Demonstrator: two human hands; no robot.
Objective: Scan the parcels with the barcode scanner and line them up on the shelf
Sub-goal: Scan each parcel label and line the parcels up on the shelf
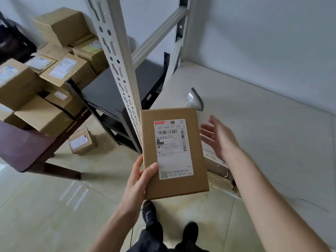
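Left hand (136, 180) grips the parcel (174, 153), label up, in front of the shelf (263, 124). Right hand (218, 137) open, empty, near the scanner (195, 100) lying on the shelf. No parcels shelved in view; stack (41, 79) waits on the bench (23, 148).

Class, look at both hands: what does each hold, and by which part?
The left hand grips the flat parcel at its lower left edge, thumb on the labelled face. The right hand is open, holding nothing.

The flat brown cardboard parcel (174, 153) hides the lower part of the grey barcode scanner (195, 100) and the left hand's (139, 180) fingers beneath it. Small print on its white shipping label (172, 148) is unreadable.
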